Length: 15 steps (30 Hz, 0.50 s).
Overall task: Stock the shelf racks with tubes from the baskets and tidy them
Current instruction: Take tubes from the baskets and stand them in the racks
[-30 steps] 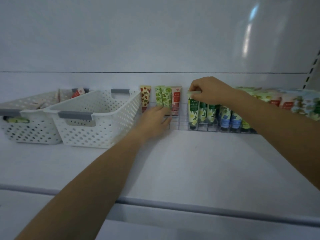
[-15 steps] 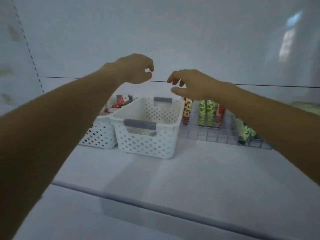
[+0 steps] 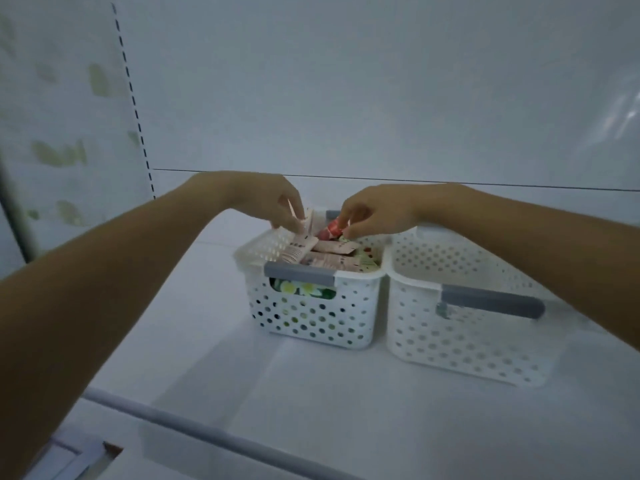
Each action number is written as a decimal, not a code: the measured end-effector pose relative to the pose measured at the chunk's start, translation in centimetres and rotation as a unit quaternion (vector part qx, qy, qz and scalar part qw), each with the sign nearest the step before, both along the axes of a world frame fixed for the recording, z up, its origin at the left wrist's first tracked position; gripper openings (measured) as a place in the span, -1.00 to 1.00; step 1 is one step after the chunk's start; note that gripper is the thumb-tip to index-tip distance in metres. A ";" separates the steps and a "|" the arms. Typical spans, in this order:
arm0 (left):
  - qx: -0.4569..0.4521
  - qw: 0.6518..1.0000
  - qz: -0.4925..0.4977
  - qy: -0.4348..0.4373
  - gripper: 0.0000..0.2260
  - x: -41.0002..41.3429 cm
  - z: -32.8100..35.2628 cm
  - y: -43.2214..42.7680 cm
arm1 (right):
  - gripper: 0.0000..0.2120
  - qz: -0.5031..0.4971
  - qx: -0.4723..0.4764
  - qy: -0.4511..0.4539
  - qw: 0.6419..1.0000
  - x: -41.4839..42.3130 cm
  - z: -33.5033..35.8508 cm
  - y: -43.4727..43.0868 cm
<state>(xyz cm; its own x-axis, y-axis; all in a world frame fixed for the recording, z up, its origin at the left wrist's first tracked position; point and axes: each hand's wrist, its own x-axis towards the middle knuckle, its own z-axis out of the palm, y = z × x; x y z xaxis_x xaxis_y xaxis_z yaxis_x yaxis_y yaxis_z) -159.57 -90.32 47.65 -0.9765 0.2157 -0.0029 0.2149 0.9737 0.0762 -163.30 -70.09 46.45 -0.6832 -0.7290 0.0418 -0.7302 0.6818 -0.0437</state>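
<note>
Tubes (image 3: 332, 261) lie heaped flat and crosswise in the left basket (image 3: 311, 317), piled up to its rim, on the white shelf (image 3: 311, 393) in front of you. That shelf is smooth and matt, runs wide under both your arms and ends in a rounded grey front edge. A plain white back panel (image 3: 346, 98) rises behind it, with a slotted upright (image 3: 133, 98) at its left. The left basket and the right basket (image 3: 460, 341) stand side by side with their rims touching. Both are white plastic with rounded corners, walls punched with rows of round holes, and a grey handle strip over a cut-out in the near wall. Your left hand (image 3: 266, 199) reaches over the far left corner of the left basket, fingers curled downward and pinching the flat crimped end of a pale tube (image 3: 304, 220) that tilts up out of the heap. Your right hand (image 3: 377, 209) comes in over the far rim, fingers and thumb closed on a small red tube (image 3: 330, 232), too blurred to show more. The heap is mostly pale pink and white tubes, soft and flattened, with printed labels. A green tube with white flowers (image 3: 298, 289) shows through the left basket's handle cut-out.
</note>
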 end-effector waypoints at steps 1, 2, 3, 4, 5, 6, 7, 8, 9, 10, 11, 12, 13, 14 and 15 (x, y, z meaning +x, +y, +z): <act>-0.005 0.999 0.000 -0.033 -0.72 -0.3 -0.1 0.0 | -0.71 -0.004 0.002 -0.016 1.000 -0.2 -0.1 -0.3; -0.016 0.998 -0.001 -0.057 -0.68 -0.6 -0.2 0.2 | -0.71 -0.009 0.003 -0.031 0.999 -0.4 -0.2 -0.6; -0.031 0.997 -0.004 -0.071 -0.63 -1.0 -0.4 0.4 | -0.70 -0.014 0.007 -0.045 0.999 -0.5 -0.2 -0.8; -0.046 0.996 -0.006 -0.076 -0.60 -1.3 -0.5 0.6 | -0.68 -0.019 0.015 -0.059 0.998 -0.6 -0.3 -1.2; -0.058 0.995 -0.004 -0.077 -0.58 -1.6 -0.7 0.8 | -0.67 -0.021 0.027 -0.073 0.997 -0.7 -0.4 -1.6; -0.064 0.995 -0.002 -0.079 -0.57 -1.9 -0.7 1.0 | -0.65 -0.023 0.044 -0.085 0.995 -0.7 -0.4 -2.0; -0.065 0.994 -0.003 -0.083 -0.57 -2.1 -0.7 1.2 | -0.64 -0.024 0.064 -0.097 0.993 -0.7 -0.5 -2.4; -0.060 0.994 -0.008 -0.089 -0.57 -2.2 -0.6 1.2 | -0.64 -0.025 0.084 -0.107 0.990 -0.6 -0.6 -2.9; -0.050 0.994 -0.014 -0.094 -0.59 -2.4 -0.5 1.1 | -0.66 -0.026 0.098 -0.116 0.988 -0.7 -0.8 -3.2; -0.034 0.995 -0.019 -0.096 -0.61 -2.6 -0.4 1.0 | -0.68 -0.029 0.106 -0.125 0.986 -0.7 -0.9 -3.4; -0.010 0.995 -0.022 -0.099 -0.65 -2.8 -0.4 0.8 | -0.68 -0.035 0.110 -0.131 0.985 -0.7 -1.1 -3.6; 0.025 0.994 -0.021 -0.103 -0.69 -3.0 -0.4 0.6 | -0.68 -0.042 0.115 -0.137 0.983 -0.8 -1.2 -3.6; 0.065 0.992 -0.019 -0.109 -0.72 -3.2 -0.4 0.4 | -0.69 -0.050 0.121 -0.142 0.981 -0.9 -1.3 -3.6; 0.105 0.988 -0.017 -0.111 -0.74 -3.4 -0.3 0.1 | -0.73 -0.057 0.126 -0.145 0.980 -1.0 -1.5 -3.5; 0.140 0.984 -0.016 -0.109 -0.76 -3.6 -0.2 -0.1 | -0.77 -0.064 0.129 -0.144 0.979 -1.1 -1.6 -3.4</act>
<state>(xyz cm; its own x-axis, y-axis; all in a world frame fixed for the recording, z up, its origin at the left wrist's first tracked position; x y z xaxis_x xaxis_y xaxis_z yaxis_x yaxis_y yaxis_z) -163.21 -90.41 47.42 -0.9521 0.2681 -0.1472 0.1936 0.9009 0.3886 -164.41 -73.50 44.81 -0.7261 -0.5975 -0.3403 -0.6205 0.7826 -0.0501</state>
